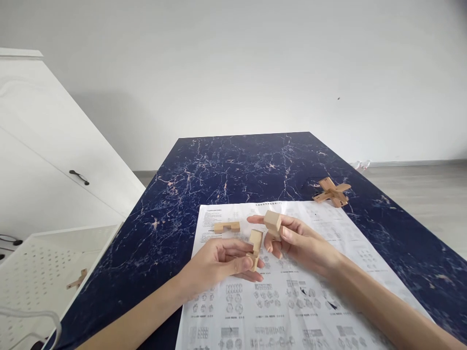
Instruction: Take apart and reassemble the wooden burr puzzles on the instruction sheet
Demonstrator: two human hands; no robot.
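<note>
Between the thumb and fingers of my left hand [222,260] is a notched wooden puzzle piece [256,240], held tilted with one end up. My right hand [304,240] grips another wooden puzzle piece [273,221], its squared end toward me and its far part hidden by the fingers. The two pieces are close together but apart. Just beyond my left hand, a third notched wooden piece [226,227] lies on the printed instruction sheet [219,335], which spreads under both hands.
An assembled wooden cross-shaped puzzle [332,192] sits at the right on the dark blue marbled table [233,170]. To the left stand a white cabinet [47,146] and a perforated white surface [40,267] with a small wooden piece [77,279] and a cable [32,313].
</note>
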